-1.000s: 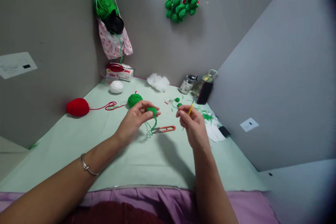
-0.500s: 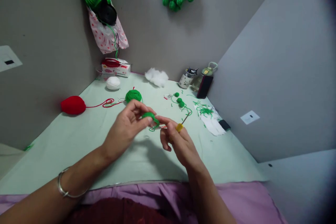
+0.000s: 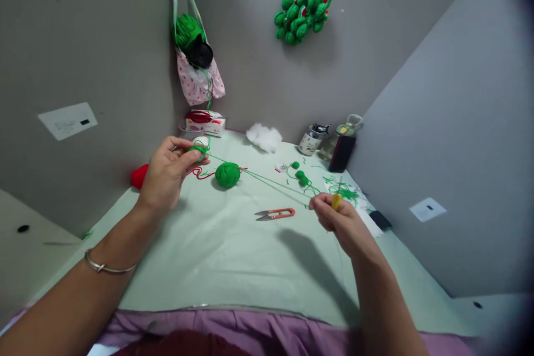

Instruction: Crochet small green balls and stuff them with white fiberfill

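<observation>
My left hand [image 3: 164, 175] pinches a small green crochet piece [image 3: 199, 149] between thumb and fingers, raised above the left side of the table. Two strands of green yarn [image 3: 275, 184] stretch from it to my right hand [image 3: 340, 214], whose fingertips are closed on them. That hand also grips a crochet hook [image 3: 336, 201] by its yellow handle, with the thin shaft pointing up. Below the strands lie orange-handled thread snips [image 3: 276, 214]. A green yarn ball [image 3: 227, 174] sits between my hands on the table.
Behind my left hand are a red yarn ball [image 3: 139, 177] and a white yarn ball [image 3: 202, 140], both partly hidden. White stuffing [image 3: 264, 138], a can [image 3: 310, 142] and a dark phone [image 3: 342, 153] stand along the back. Yarn scraps [image 3: 344, 192] lie at right.
My hands have moved far apart, left hand to the left and right hand to the right, drawing the green strands out between them. The snips now show fully. The view has shifted.
</observation>
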The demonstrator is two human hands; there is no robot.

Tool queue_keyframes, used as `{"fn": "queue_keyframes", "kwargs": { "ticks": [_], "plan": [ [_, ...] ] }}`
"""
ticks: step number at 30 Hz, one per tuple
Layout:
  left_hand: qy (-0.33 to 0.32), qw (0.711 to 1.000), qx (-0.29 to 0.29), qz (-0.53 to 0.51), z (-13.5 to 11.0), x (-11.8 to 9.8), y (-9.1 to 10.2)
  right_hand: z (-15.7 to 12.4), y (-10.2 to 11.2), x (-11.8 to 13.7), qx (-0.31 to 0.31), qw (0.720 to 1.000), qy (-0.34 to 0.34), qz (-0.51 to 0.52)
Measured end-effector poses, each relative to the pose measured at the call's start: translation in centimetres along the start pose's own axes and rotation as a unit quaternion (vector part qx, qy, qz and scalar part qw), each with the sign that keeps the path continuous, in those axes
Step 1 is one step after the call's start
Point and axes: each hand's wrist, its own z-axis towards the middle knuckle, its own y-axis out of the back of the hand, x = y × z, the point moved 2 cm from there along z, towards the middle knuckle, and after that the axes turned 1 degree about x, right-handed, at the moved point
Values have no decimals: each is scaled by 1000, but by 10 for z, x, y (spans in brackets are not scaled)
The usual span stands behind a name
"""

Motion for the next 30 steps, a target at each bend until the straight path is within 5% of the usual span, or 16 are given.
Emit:
{"fn": "queue_keyframes", "kwargs": {
  "ticks": [4,19,23,26,30],
  "plan": [
    [12,1000,8,2,-4,7,0,8,18,-13,-105,994,-13,39],
    [77,995,30,-58,-8,14,-7,22,67,-51,-350,931,25,98],
    [114,989,64,-68,-14,14,-18,19,66,-46,-370,924,38,87],
    [179,970,144,-81,-29,15,-37,15,53,-30,-365,926,62,79],
    [268,926,235,-123,-52,25,-64,5,8,1,-266,954,106,89]
  ]
}}
